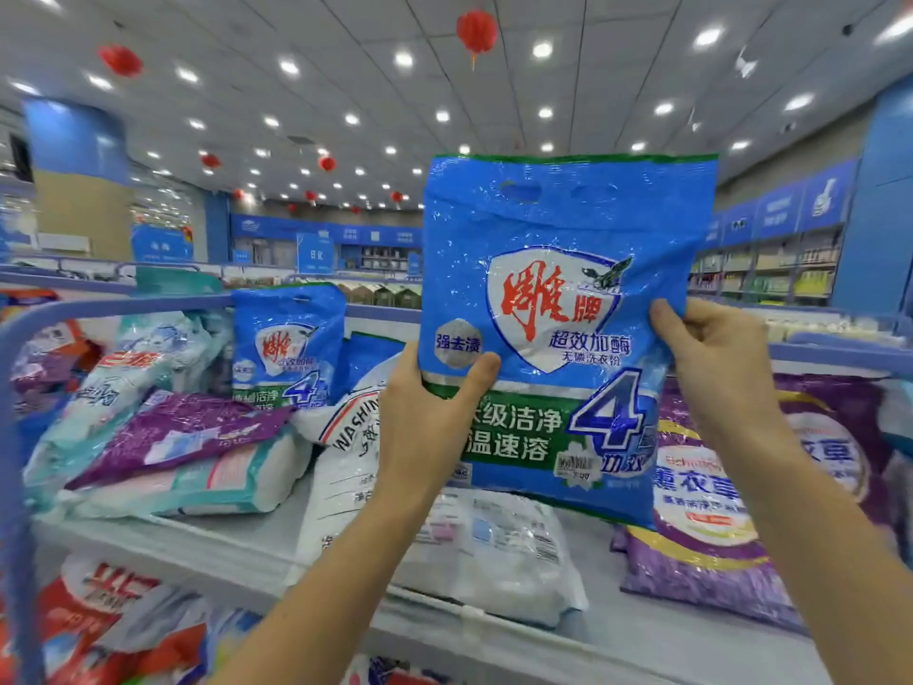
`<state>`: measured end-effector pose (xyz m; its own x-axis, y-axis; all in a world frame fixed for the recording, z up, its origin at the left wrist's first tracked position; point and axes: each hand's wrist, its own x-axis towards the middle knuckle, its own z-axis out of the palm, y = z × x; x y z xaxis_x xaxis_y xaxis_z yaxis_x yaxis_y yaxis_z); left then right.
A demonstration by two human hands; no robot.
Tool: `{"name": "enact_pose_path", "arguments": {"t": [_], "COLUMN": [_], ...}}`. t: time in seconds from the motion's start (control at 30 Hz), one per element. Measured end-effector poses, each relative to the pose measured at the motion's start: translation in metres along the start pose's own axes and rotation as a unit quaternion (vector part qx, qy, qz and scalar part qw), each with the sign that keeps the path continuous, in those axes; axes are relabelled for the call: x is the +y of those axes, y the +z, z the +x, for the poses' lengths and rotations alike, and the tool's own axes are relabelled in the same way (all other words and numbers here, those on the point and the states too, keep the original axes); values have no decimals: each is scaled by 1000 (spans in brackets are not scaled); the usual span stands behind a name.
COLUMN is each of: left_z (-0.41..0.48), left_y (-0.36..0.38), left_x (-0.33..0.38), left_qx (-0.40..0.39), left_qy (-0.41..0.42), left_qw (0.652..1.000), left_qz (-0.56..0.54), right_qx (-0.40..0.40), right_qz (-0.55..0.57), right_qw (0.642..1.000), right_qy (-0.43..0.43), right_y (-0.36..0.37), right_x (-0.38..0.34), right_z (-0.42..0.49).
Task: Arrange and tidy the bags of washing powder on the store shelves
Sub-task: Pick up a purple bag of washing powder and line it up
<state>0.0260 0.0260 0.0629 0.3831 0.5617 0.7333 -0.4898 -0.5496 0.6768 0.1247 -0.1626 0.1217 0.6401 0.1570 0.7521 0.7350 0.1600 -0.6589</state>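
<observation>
Blue washing-powder bag [568, 299] is held up in the air, upright, print facing the camera, above the top shelf [197, 541] and clear of it. Handle cut-out at the top, green band low down.

L hand [430, 427]: curled on the bag's lower-left edge, thumb across the front, fingers behind and out of sight.
R hand [711, 358]: closed on the bag's right edge approx. mid-height, thumb tip on the front, rest of the fingers hidden behind.

Around and under:
- second blue bag [286, 348], same print, stands upright at the back of the shelf, left of the held one.
- white bag marked "WASHING" [346, 437] leans between the two, partly behind the L hand.
- clear-wrapped white bag [499, 551] lies flat directly below the held bag.
- purple bag [183, 432] lies tilted on top of a white-and-teal bag [197, 482], left side.
- pale teal bag [123, 368] slumps against the left end.
- big purple lavender bag [701, 511] on the right, partly hidden by the R forearm.
- blue rail [99, 309] runs along the back of the shelf.
- red bags [89, 610] on the shelf below, blurred.

Bkgd: red lanterns [477, 29] on the ceiling, stocked wall shelves [770, 269] far right.
</observation>
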Motion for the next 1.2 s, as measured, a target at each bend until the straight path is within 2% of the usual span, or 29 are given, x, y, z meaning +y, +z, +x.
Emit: {"name": "enact_pose_path", "arguments": {"t": [0.1,0.33,0.57,0.77,0.93,0.97,1.03,1.07,1.13,1.2], "left_z": [36,146,219,241,249,249,248,248,249,248], "left_y": [-47,-164,-231,-243,-231,-230,-230,-230,-231,-232], "left_x": [-19,-89,-171,-239,-274,-278,-287,-289,-289,-286], "left_qx": [9,4,-73,-102,-130,-135,-141,-142,-146,-158], "left_qy": [23,-1,-116,-194,-208,-211,-213,-213,-211,-214], "left_qw": [999,999,990,976,967,965,963,963,962,959], "left_qz": [29,44,17,15,68,73,82,89,94,103], "right_qx": [-18,-43,-30,-31,-21,-20,-33,-68,-231,-424], "right_qz": [-13,31,19,-32,-129,-163,-221,-239,-266,-322], "right_qw": [1000,998,996,989,980,977,974,968,930,842], "right_qy": [13,31,86,139,152,137,27,-37,-106,-90], "right_y": [61,222,351,399,405,400,385,376,357,345], "right_x": [-4,-10,28,78,108,107,99,91,79,73], "right_z": [18,61,78,83,75,68,50,39,15,-10]}}
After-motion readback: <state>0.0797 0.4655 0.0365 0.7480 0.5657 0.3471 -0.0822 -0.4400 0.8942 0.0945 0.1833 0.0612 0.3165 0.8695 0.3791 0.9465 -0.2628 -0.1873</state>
